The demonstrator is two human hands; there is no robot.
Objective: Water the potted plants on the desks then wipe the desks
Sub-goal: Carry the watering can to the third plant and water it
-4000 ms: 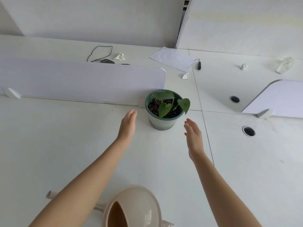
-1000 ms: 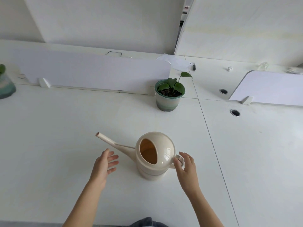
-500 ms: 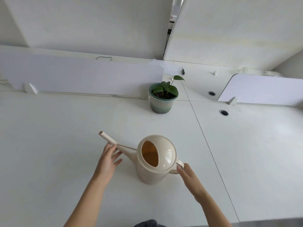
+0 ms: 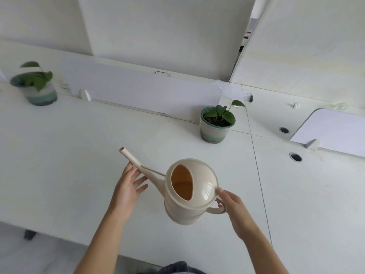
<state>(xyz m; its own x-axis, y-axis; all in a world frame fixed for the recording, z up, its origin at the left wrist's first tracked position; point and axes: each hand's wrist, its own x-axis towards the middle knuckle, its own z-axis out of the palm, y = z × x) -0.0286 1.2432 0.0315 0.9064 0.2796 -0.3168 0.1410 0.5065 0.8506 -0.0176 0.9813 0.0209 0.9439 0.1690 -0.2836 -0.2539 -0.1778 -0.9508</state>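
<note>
**Watering can held in both hands over the near table**

At the bottom edge, a strip of dark fabric (image 4: 177,268) shows between two bare forearms. The right hand (image 4: 235,208) grips the loop handle of the cream watering can (image 4: 189,190). Its thumb lies against the rim of the dome and its other fingers curl in around the handle. The left hand (image 4: 128,186) is spread and relaxed. Its straight fingers (image 4: 132,171) touch the underside of the long spout and close on nothing.

The can is tilted, with the spout pointing up and to the left and the oval filling hole facing the camera. Whether its base touches the white table (image 4: 79,155) cannot be told.

Farther back and a little to the right, a potted plant (image 4: 217,123) stands upright on the table, well apart from the can. It has green heart-shaped leaves in a green-banded pot. The pot sits just beside the right end of a low white divider panel (image 4: 148,91).

To the right, past a seam in the surface, are two round cable holes (image 4: 295,157) and a second divider panel (image 4: 335,131).

At the far left, a second potted plant (image 4: 35,88) stands near the other end of the long panel and is blurred.

Behind the panel lie a sheet of paper (image 4: 231,89) and a small dark object (image 4: 250,98), too small to identify.
</note>
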